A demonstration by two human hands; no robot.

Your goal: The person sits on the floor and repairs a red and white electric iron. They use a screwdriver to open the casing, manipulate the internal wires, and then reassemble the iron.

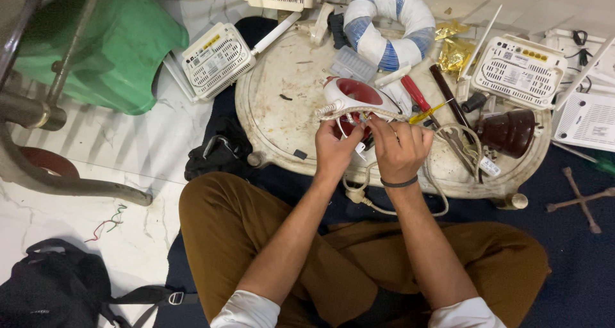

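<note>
With the left hand (334, 150) and right hand (400, 150) close together, pinching the braided cord (359, 113) at the rear of the red-and-white iron (359, 97) on the low round table (275, 110), apparently at its wire ends, grip close to the entry point.

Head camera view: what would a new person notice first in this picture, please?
First, the two hands at the centre: the left hand and right hand pinch the braided cord of a red and white clothes iron on a worn round tray table. Behind the iron lies a blue and white padded ring. White routers lie at both sides, and a green plastic stool stands far left.
</note>
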